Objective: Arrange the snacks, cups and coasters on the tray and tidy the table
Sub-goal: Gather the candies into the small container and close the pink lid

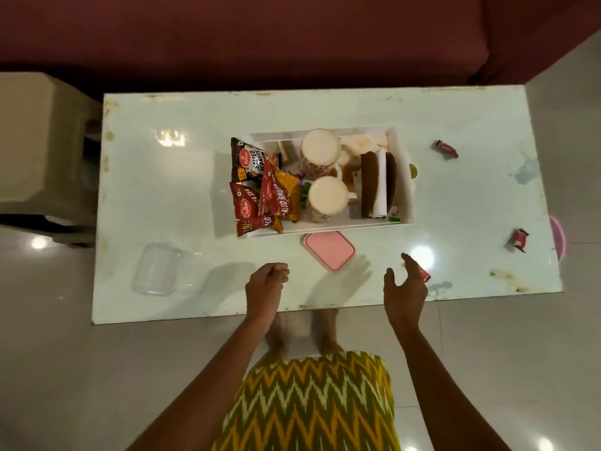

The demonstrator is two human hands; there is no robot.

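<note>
A white tray (405,177) stands mid-table. It holds several red snack packets (260,187) at its left end, two upturned cups (320,153) (327,196), and brown coasters (374,183) standing on edge at its right. A pink lid (328,250) lies just in front of the tray. My left hand (265,286) hovers near the front edge with its fingers curled and nothing in it. My right hand (405,284) is open, its fingertips at a small red wrapper (424,274).
Two more red wrappers (447,149) (519,240) lie at the table's right side. A clear plastic container (159,270) sits front left. A maroon sofa (260,37) runs behind the table, a beige stool (39,141) stands to its left.
</note>
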